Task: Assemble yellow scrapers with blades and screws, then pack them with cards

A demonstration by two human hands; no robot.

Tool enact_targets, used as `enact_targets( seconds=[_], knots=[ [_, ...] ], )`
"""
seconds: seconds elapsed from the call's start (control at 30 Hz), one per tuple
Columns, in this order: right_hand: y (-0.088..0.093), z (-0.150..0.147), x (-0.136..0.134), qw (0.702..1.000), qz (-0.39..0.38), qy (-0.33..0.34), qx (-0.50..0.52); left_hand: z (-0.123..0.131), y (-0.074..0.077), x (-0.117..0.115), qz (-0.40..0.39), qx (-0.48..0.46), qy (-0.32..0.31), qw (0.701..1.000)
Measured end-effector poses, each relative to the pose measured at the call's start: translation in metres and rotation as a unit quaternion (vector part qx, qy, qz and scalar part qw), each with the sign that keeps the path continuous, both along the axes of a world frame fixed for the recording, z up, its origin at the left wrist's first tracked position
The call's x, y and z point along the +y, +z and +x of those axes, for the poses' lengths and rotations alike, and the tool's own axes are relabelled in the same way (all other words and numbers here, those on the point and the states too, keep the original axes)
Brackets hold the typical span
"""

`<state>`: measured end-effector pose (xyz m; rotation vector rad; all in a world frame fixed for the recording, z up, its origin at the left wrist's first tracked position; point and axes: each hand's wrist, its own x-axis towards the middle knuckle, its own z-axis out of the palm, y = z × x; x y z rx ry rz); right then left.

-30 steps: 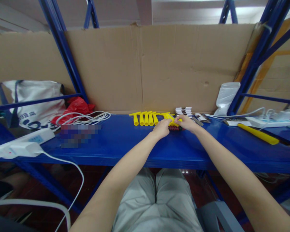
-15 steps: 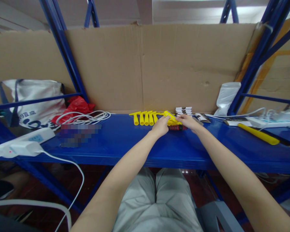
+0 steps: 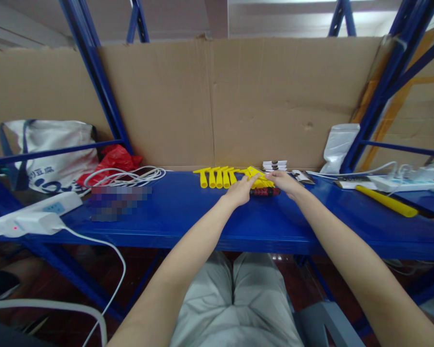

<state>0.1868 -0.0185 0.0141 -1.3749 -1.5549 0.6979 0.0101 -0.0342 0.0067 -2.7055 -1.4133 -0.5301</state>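
a big brown cardboard wall [image 3: 159,101] stands at the back, and in front of it is a long blue table [image 3: 188,212]. near the middle, four yellow tools [image 3: 212,179] lie in a neat row. just to the right of that row, the person's left hand [image 3: 239,191] is curled in and seems to hold the near side of one more yellow tool [image 3: 253,171], with a finger pressed on it. the right hand [image 3: 284,182] comes in from the other side, its fingertips at the tool's right side. i can't tell if those fingers are pinching it or only touching it.

to do this well, i think the left hand should hold firm so the tool can't slip or turn. the right fingers should work gently, and the wrists should sit low, near the table. a red and black thing [image 3: 264,192] lies just in front of the tool, so i'd watch not to bump it.
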Motion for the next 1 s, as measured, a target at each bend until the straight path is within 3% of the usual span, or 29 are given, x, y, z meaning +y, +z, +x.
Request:
enact_targets(
  seconds=[0.27, 0.6, 0.7, 0.8, 0.9, 1.0],
  knots=[
    [-0.004, 0.005, 0.005, 0.999, 0.018, 0.022, 0.019, 0.001, -0.001, -0.001, -0.002, -0.007, -0.009, 1.000],
    [-0.002, 0.023, 0.009, 0.997, 0.027, 0.073, -0.031, -0.001, -0.009, 0.019, -0.016, -0.131, -0.056, 0.990],
    [-0.004, 0.042, 0.018, 0.981, 0.060, -0.028, -0.183, 0.000, -0.007, 0.022, -0.025, -0.194, -0.047, 0.980],
    [-0.013, 0.069, 0.027, 0.936, 0.039, -0.138, -0.323, 0.001, -0.004, 0.022, -0.057, -0.276, -0.026, 0.959],
    [-0.022, 0.091, 0.031, 0.901, -0.032, -0.227, -0.369, 0.004, -0.001, 0.020, -0.167, -0.364, 0.010, 0.916],
    [-0.028, 0.103, 0.033, 0.884, -0.054, -0.268, -0.378, 0.007, 0.002, 0.018, -0.273, -0.434, 0.024, 0.858]
  ],
)
